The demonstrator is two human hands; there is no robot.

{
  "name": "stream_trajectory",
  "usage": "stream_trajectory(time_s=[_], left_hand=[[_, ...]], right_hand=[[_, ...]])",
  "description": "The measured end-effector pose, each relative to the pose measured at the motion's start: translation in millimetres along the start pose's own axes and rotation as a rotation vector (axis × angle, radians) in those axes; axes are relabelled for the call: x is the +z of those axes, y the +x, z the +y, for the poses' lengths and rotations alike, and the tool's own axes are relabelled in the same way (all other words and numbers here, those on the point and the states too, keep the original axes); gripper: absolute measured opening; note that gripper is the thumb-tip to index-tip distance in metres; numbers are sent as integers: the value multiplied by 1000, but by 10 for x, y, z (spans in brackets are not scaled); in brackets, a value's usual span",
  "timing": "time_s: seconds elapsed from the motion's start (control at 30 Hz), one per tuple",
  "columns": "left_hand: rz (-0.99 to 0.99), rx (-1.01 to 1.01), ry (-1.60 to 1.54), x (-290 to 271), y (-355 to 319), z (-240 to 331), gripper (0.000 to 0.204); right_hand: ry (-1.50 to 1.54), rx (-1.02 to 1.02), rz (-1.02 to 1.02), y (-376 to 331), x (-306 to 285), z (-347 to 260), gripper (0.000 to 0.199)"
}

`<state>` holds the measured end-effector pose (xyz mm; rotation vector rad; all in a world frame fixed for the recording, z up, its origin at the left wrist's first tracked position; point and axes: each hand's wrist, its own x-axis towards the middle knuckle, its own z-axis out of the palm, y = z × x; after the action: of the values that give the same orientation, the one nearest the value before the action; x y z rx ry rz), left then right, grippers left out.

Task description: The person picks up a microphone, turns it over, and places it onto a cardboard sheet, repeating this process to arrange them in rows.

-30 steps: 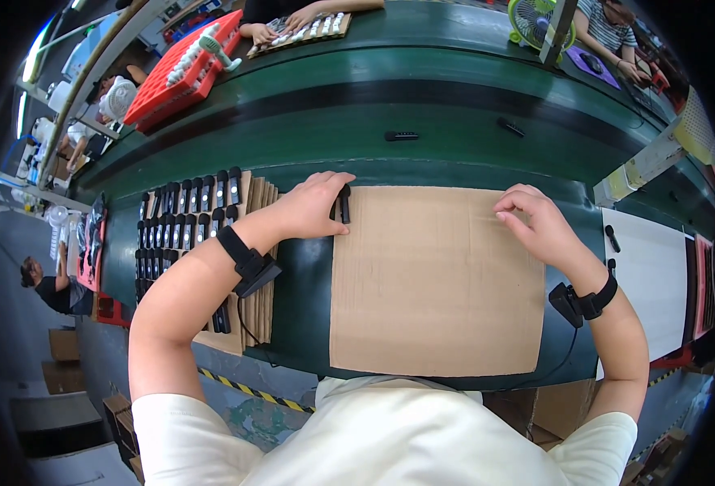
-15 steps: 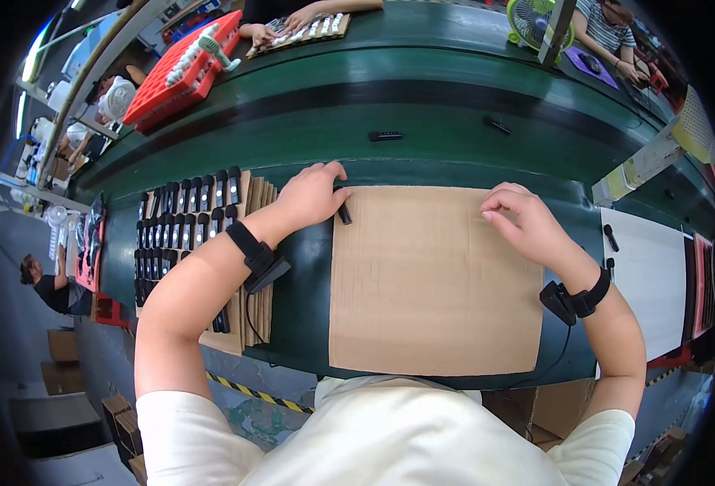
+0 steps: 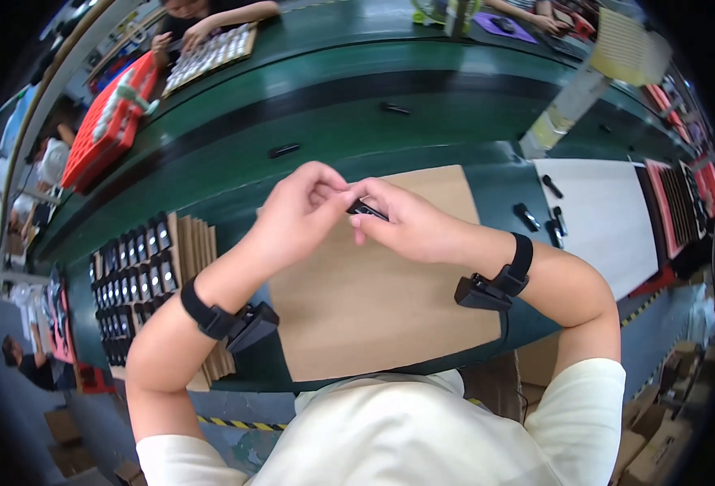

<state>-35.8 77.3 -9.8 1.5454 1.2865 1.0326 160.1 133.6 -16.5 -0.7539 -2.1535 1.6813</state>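
My right hand (image 3: 402, 217) holds a small black device (image 3: 369, 212), which looks like a mini microphone, between thumb and fingers. My left hand (image 3: 302, 209) is closed in a pinch at the device's left end, and the two hands' fingertips meet there. Whatever the left fingers pinch is hidden. Both hands are above the far part of a brown cardboard sheet (image 3: 390, 316) on the green table. To the left, several similar black microphones (image 3: 134, 275) lie in rows on stacked cardboard (image 3: 199, 243). Loose microphones (image 3: 527, 216) lie right of the sheet.
Two black microphones (image 3: 284, 151) (image 3: 394, 108) lie on the green surface beyond. A white sheet (image 3: 604, 211) is at right, beside a metal post (image 3: 564, 113). At the far left stands a red tray (image 3: 102, 138) with white parts. Other people work across the table.
My right hand has come in from the right and now holds a microphone. My left hand has left the sheet's far left corner, where a microphone lay, and meets it. The view has turned.
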Motion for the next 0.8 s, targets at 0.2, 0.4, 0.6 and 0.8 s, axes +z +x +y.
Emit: stream_trajectory(time_s=[0.2, 0.4, 0.6, 0.8], left_hand=[[648, 364, 238, -630, -469, -192, 18], [864, 154, 88, -775, -1438, -937, 18], [862, 49, 186, -1093, -1567, -1062, 21], [591, 157, 429, -1339, -616, -464, 20]], right_hand=[[-706, -148, 598, -435, -625, 322, 38], [-1282, -101, 721, -905, -1006, 1365, 44], [-1333, -99, 676, -594, -1120, 1224, 37], [-1456, 216, 477, -284, -1658, 1401, 20]])
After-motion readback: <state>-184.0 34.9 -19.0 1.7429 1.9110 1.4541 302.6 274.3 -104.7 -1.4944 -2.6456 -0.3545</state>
